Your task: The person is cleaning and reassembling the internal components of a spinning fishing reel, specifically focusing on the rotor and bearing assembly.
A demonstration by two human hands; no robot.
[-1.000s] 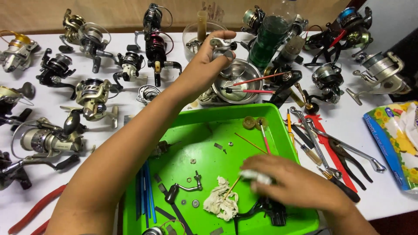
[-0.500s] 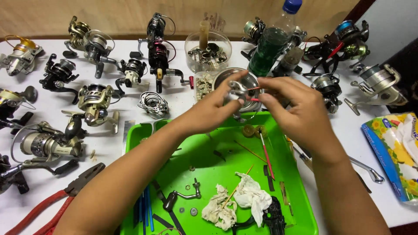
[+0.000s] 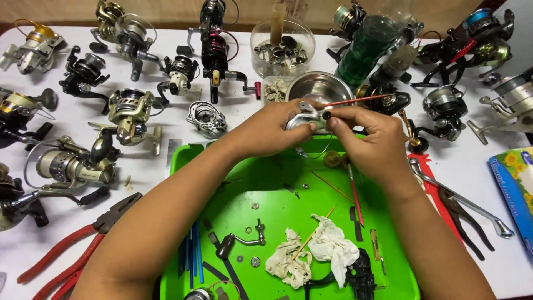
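My left hand (image 3: 272,130) grips a small silver fishing-reel body part (image 3: 302,115) above the far edge of a green tray (image 3: 250,183). My right hand (image 3: 369,139) meets it from the right, its fingertips pinching a small dark piece at the part's right side. A thin red-tipped stick (image 3: 355,100) lies just behind the fingers, resting across a steel bowl (image 3: 320,88). In the tray lie crumpled white tissues (image 3: 313,253), a small crank handle (image 3: 241,241), washers, screws and thin sticks.
Several spinning reels (image 3: 130,111) cover the white table on the left and back. A clear tub of parts (image 3: 280,47) and a green bottle (image 3: 363,50) stand at the back. Red pliers (image 3: 72,253) lie front left; tools (image 3: 463,208) and a blue packet (image 3: 513,183) lie at the right.
My right hand left the tissue in the tray and rose to join my left hand. Both hands with the silver part have come nearer, from over the bowl to the tray's far edge.
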